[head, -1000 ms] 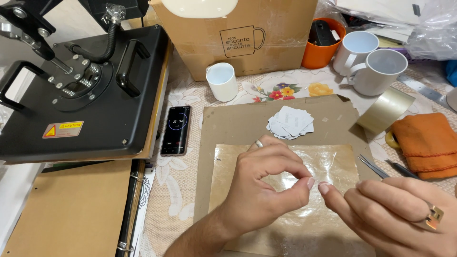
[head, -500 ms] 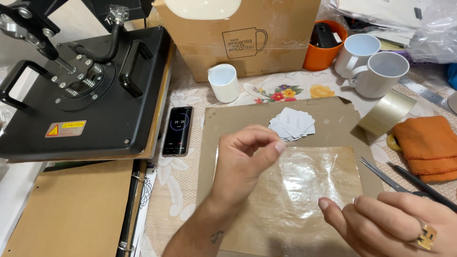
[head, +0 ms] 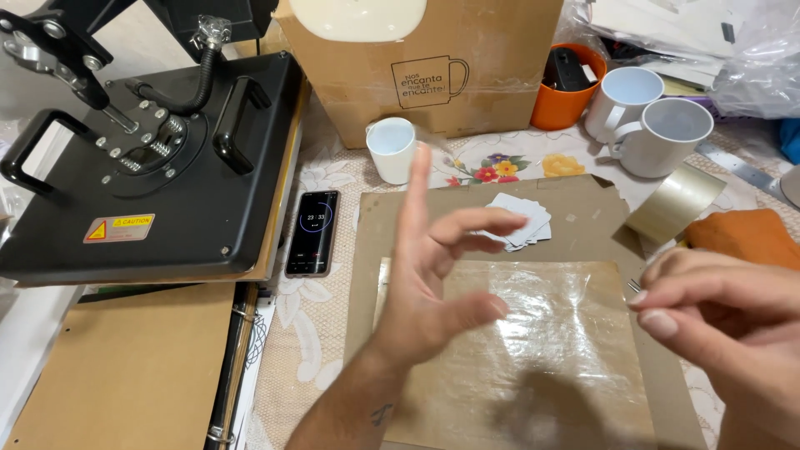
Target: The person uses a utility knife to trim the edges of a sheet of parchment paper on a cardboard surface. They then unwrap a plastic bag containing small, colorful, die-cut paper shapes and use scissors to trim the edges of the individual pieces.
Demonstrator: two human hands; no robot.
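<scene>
The left hand (head: 433, 283) is raised above the brown board (head: 583, 208), its fingers (head: 414, 196) spread apart and holding nothing; the index finger points straight up while the others fan toward the right. Beneath it, a clear glossy sheet (head: 542, 350) lies flat on the board and covers most of its lower part. The right hand (head: 717, 317) hovers at the sheet's right edge, fingers drawn close together with the tips nearly meeting; whether they pinch anything cannot be told, as the hand is blurred. A small pile of white cards (head: 525, 221) sits on the board just above the sheet, behind the left fingertips. On the worktop (head: 325, 175), a phone (head: 312, 233) lies left of the board, beside a black heat press (head: 150, 167). A small white cup (head: 392, 148) stands before a cardboard box (head: 433, 58), and 2 white mugs (head: 650, 117) stand to the right, near an orange cup (head: 567, 92).
</scene>
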